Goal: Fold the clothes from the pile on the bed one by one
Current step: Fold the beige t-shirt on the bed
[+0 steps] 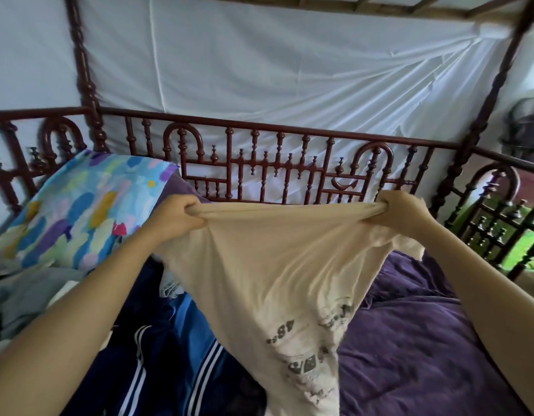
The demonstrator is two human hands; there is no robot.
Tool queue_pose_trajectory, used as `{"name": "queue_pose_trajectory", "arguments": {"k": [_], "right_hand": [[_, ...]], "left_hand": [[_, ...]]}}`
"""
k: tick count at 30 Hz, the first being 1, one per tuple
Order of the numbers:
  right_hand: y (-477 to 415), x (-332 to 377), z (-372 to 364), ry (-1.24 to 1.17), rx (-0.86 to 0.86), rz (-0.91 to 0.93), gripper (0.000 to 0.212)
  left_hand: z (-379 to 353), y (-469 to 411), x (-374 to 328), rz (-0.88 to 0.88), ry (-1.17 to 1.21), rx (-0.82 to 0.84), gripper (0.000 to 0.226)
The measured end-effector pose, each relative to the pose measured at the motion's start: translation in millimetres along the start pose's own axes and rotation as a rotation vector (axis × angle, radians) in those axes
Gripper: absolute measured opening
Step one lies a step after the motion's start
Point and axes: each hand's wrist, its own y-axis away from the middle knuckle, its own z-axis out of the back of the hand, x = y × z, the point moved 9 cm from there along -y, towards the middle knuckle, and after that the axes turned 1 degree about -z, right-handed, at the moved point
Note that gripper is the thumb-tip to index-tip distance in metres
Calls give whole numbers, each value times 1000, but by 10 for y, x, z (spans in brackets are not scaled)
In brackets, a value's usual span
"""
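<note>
Two tight grips hold the shirt (277, 265) taut across mid-frame: left hand (177, 216) and right hand (402, 210) each clench one bunched top corner. Its length hangs from them toward the lower centre, print lowest; neither hand seems nearer. Bare quilt (425, 340) at lower right looks the likeliest place to lay it; the pile (157, 340) lies lower left. Rail (259, 125) and white sheet (259, 70) fill the upper frame.
</note>
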Motion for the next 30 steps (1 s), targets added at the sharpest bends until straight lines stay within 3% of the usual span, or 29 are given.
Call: {"name": "queue_pose_trajectory", "arguments": {"k": [3, 7, 10, 12, 14, 19, 23, 26, 28, 30], "right_hand": [[58, -20, -341, -15, 290, 103, 40], [167, -193, -621, -50, 387, 92, 28], [132, -451, -639, -279, 159, -37, 23], [142, -659, -544, -324, -54, -181, 5], [188, -834, -493, -383, -195, -320, 12], [226, -946, -530, -375, -271, -445, 17], [280, -1087, -505, -409, -341, -480, 13], [376, -1172, -831, -576, -171, -394, 7], [621, -1158, -1235, -668, 68, -331, 27], [1040, -1193, -1744, -592, 306, -322, 39]], "left_hand": [[216, -75, -102, -38, -50, -169, 13], [516, -116, -114, -46, -109, -373, 10], [575, -93, -86, -58, -264, -380, 9], [506, -71, -18, -61, -418, -310, 13], [418, -38, 124, -27, -491, -222, 12], [268, 9, 248, -19, -437, -235, 6], [253, -99, 214, 16, -150, -261, 6], [74, -41, 293, 15, -1, -184, 14], [-299, 133, 493, 48, 68, 26, 21], [-805, 513, 856, 160, 116, 323, 26]]}}
